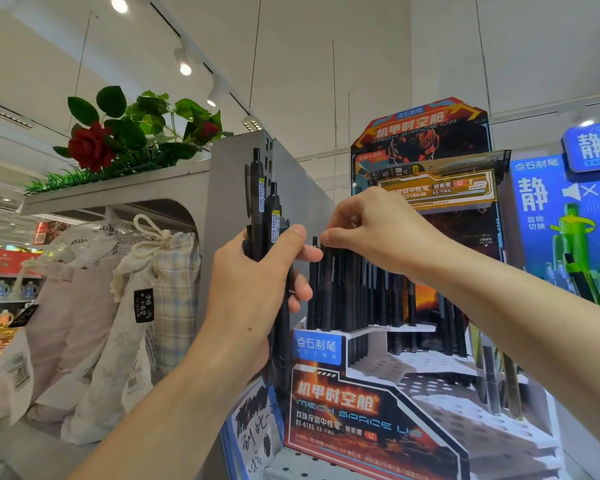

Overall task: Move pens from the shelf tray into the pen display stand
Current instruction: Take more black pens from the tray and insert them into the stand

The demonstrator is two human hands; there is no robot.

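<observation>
- Pens (269,216): a black bundle stands upright in the left hand (257,289), beside the pen display stand (388,386); more black pens (347,289) already fill the stand's top tier.
- Left hand: fingers (300,252) wrapped closed around the bundle, thumb pressed across its front.
- Right hand (378,233): fingertips (329,235) pinched together at the tops of the standing row; whether a pen is actually gripped cannot be told.
- Stand: lower tiers show many vacant holes.
- Shelf tray: not identifiable in view.
- Risk: bundle held by one hand only; a slackened grip would likely let pens slide out.
- Risk: top tier is crowded; a misaligned insertion could tilt or dislodge neighbouring pens.
</observation>
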